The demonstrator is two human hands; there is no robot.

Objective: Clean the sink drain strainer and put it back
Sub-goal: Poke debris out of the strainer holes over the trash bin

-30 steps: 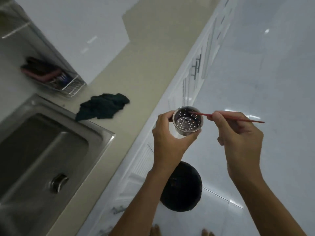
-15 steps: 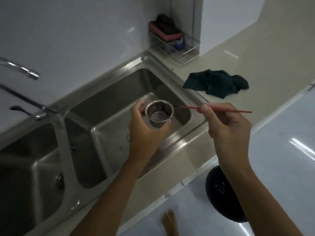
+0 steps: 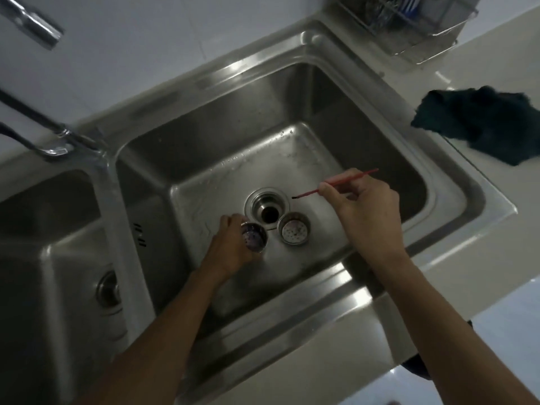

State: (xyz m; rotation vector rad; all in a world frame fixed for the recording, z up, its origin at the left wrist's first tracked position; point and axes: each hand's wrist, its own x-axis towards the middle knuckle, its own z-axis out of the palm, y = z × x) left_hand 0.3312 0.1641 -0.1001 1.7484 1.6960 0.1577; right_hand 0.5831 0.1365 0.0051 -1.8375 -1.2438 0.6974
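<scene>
Far left: faucet [image 3: 52,141] at the divider, second basin with its own drain [image 3: 108,289] below. In the main sink [image 3: 292,54], left hand [image 3: 230,252] low over the basin floor, fingers wrapped round a perforated drain strainer [image 3: 254,237], cup held just left of the open drain hole [image 3: 268,213] and not seated in it. Just right of the hole, resting on the basin floor, a second strainer cup [image 3: 293,231], apart from either hand. Further right, right hand [image 3: 365,211] above the basin, fingers pinched narrow on a thin red brush [image 3: 336,185], dark tip aimed toward the drain rim, not touching it. On the tabletop [image 3: 467,258] at far right, a crumpled dark green cloth [image 3: 479,124]; above it, in the corner, a wire rack [image 3: 409,27].
</scene>
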